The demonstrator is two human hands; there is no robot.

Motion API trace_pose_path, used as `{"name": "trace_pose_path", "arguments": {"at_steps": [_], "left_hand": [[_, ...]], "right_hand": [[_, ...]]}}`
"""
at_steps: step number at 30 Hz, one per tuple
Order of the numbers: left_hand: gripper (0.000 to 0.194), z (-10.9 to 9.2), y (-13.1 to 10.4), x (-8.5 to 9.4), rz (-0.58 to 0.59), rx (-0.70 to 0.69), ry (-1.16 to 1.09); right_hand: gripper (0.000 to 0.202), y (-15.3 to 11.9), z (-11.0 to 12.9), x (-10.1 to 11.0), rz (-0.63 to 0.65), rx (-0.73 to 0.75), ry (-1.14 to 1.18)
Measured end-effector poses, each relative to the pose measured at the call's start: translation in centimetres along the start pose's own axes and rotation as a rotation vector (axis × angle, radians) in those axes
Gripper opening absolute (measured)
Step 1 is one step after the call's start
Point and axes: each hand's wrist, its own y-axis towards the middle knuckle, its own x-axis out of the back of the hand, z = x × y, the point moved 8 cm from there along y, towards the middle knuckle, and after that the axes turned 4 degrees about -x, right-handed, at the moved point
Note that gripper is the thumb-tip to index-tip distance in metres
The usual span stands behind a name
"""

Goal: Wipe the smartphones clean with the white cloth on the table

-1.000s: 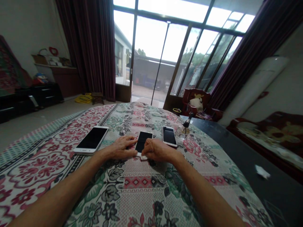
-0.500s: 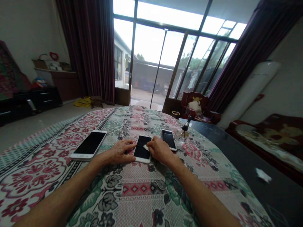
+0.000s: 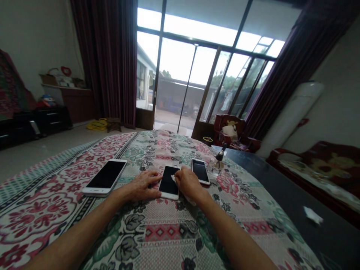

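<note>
A white smartphone with a dark screen lies face up on the flowered tablecloth. Along its left edge rest the thumb and fingertips of my left hand, holding it in place. My right hand is closed on a crumpled white tissue, pressed against the screen's right side. Beyond that hand is a smaller white smartphone. Left of my left hand sits a larger white smartphone, its screen dark. The palm side of my right hand is hidden.
A black-bristled brush stands in a clear glass container at the back right. On the dark tabletop lies a white crumpled paper. Carved wooden seats are farther right, and glass doors are ahead.
The whole view has tilted slightly upward, so things sit lower. My right hand with the tissue has shifted slightly on the screen's right side. My left hand stays at the phone's edge.
</note>
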Motion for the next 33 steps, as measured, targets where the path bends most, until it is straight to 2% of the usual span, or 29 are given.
{"name": "trace_pose_path", "arguments": {"at_steps": [6,12,18,24,28,33], "left_hand": [[0.067,-0.1,-0.1,0.1,0.026,0.041,0.006],[0.064,-0.1,-0.1,0.2,0.01,0.034,-0.008],[0.066,0.3,0.1,-0.1,0.0,0.028,0.005],[0.066,0.4,0.2,-0.3,-0.024,0.025,0.051],[0.066,0.1,0.0,-0.2,0.007,0.023,0.034],[0.062,-0.4,-0.1,0.4,-0.023,0.003,0.008]], "right_hand": [[0.026,3.7,-1.2,-0.5,0.007,-0.146,-0.009],[0.029,5.8,-1.5,-1.1,-0.049,-0.154,0.004],[0.031,5.7,0.8,-1.1,-0.128,-0.054,-0.002],[0.029,6.1,2.7,-1.5,-0.118,0.019,0.034],[0.027,6.3,1.3,-1.2,-0.102,-0.042,0.064],[0.027,6.0,-1.5,-1.2,-0.049,-0.185,0.082]]}}
